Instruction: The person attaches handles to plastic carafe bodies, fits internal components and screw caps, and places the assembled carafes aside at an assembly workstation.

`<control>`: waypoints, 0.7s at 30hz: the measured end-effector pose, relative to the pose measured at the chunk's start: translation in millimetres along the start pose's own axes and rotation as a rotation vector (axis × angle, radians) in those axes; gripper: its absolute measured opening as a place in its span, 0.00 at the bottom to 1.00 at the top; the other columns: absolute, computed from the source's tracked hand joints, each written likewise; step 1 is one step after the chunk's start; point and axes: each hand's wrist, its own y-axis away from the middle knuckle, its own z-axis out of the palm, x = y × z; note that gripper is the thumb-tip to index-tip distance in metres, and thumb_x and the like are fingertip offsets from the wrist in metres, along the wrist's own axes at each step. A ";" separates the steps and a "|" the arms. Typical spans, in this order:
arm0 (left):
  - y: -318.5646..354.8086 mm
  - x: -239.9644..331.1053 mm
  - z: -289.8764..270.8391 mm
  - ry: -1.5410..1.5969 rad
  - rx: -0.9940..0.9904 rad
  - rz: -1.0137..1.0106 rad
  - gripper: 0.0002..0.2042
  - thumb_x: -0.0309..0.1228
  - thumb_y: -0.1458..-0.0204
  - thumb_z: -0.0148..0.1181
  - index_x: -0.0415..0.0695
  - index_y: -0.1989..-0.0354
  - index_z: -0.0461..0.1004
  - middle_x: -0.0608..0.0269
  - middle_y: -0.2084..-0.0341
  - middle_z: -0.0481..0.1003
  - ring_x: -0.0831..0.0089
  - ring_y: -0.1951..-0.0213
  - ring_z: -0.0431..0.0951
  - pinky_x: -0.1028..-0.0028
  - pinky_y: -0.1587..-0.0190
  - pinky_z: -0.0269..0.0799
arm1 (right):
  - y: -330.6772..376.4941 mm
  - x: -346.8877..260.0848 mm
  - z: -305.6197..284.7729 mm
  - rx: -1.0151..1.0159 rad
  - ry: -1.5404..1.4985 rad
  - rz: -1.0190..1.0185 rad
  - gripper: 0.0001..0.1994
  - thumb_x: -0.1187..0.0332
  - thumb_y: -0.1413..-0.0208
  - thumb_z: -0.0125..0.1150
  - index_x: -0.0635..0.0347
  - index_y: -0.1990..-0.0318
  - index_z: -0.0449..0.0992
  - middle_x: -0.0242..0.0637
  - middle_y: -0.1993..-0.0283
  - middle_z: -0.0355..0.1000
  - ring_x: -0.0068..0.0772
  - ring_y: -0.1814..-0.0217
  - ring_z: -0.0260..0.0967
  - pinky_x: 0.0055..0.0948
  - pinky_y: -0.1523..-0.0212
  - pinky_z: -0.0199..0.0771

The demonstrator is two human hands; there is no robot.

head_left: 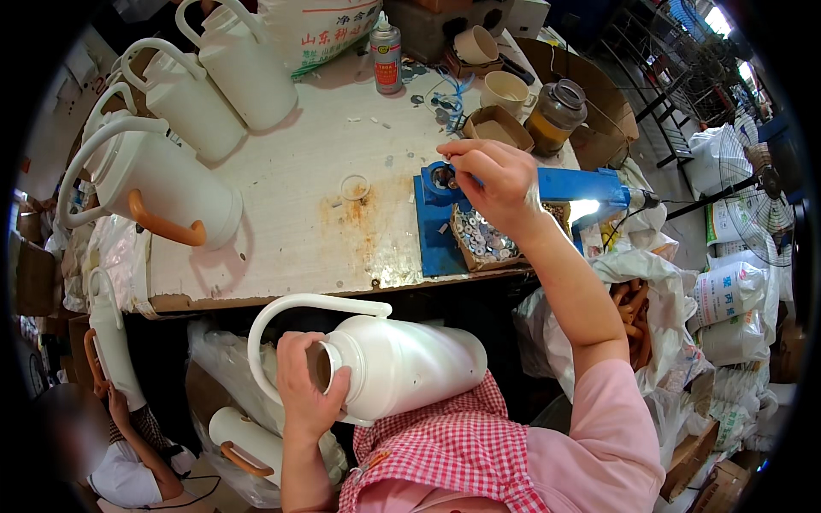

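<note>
Across my lap lies a white plastic watering can (pixel 419 363) with a long curved spout and no orange handle on the side I see. My left hand (pixel 310 389) is closed around its round neck, the thumb at the opening. My right hand (pixel 500 184) is raised above the table, fingertips pinched together over the round end of a blue metal bench tool (pixel 581 184). Whatever small piece sits between those fingertips is too tiny to make out. Just below that hand, a cardboard box (pixel 466 252) holds many small metal washers, partly covered by the hand and forearm.
Several white watering cans stand at the table's left; the nearest (pixel 171 192) has an orange handle. A spray can (pixel 387 58), a jar (pixel 556 115) and cups stand at the back. A sack of orange handles (pixel 633 316) is at right. Another person (pixel 137 462) holds a can lower left.
</note>
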 end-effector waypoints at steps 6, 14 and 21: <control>13.9 -7.8 -29.1 0.135 0.177 -0.087 0.21 0.29 0.60 0.59 0.40 0.53 0.71 0.56 0.58 0.68 0.58 0.54 0.71 0.63 0.47 0.67 | 11.6 -8.9 -4.8 0.180 -0.108 0.174 0.11 0.82 0.51 0.62 0.60 0.60 0.74 0.36 0.57 0.82 0.39 0.64 0.79 0.29 0.62 0.80; 53.6 -34.9 -115.8 0.518 0.795 -0.461 0.16 0.38 0.33 0.40 0.40 0.47 0.67 0.60 0.52 0.71 0.71 0.51 0.75 0.68 0.47 0.72 | 95.5 -120.4 0.8 -0.067 -1.241 0.995 0.12 0.68 0.33 0.57 0.70 0.52 0.72 0.38 0.62 0.79 0.29 0.59 0.78 0.26 0.58 0.78; -24.8 -67.9 -87.4 0.838 0.557 -0.417 0.18 0.42 0.31 0.43 0.43 0.46 0.72 0.62 0.51 0.76 0.72 0.50 0.77 0.68 0.46 0.74 | 11.2 -91.4 9.9 -0.099 -1.349 0.929 0.16 0.69 0.36 0.62 0.71 0.47 0.72 0.38 0.58 0.78 0.29 0.62 0.79 0.27 0.67 0.86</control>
